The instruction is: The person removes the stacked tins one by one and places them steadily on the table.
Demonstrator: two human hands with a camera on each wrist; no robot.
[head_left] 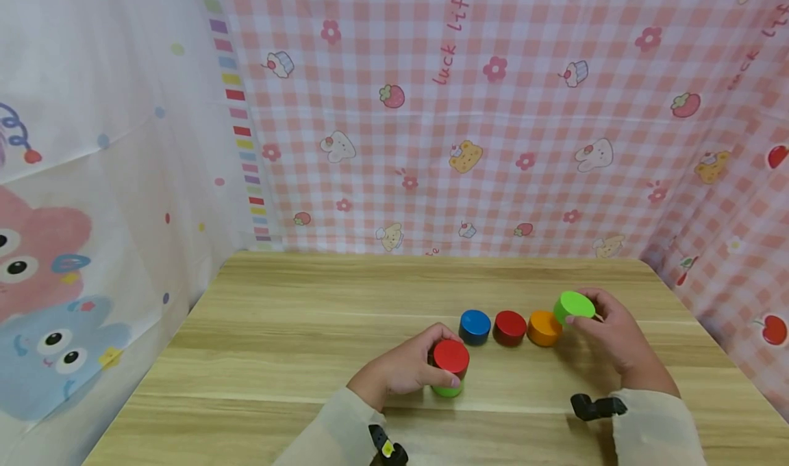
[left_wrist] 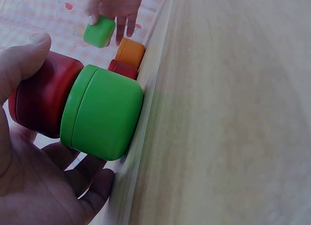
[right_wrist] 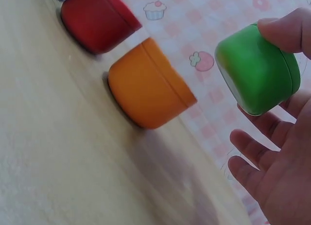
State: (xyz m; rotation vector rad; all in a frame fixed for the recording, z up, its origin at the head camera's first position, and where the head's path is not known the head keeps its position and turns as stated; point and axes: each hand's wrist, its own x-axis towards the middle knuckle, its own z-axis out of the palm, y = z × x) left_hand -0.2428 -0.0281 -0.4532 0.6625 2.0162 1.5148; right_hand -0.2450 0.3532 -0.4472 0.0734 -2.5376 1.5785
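My left hand [head_left: 407,364] grips a red round tin [head_left: 451,358] between thumb and fingers. Directly beneath that tin is a green one [left_wrist: 104,115], standing on the wooden table, and the two form a stack. My right hand [head_left: 616,332] pinches another green tin [right_wrist: 257,72] by its sides, raised above the tabletop. Just left of it an orange tin [head_left: 545,329] stands on the wood. A second red tin [head_left: 509,329] and a blue tin [head_left: 474,327] continue the row leftward, close behind the left hand's stack.
The light wooden table [head_left: 277,342] reaches back to a pink checked cloth [head_left: 518,123] with printed figures. A white cloth with cartoon shapes [head_left: 49,260] hangs along the left side. Each sleeve carries a small black mount [head_left: 596,407] near the wrist.
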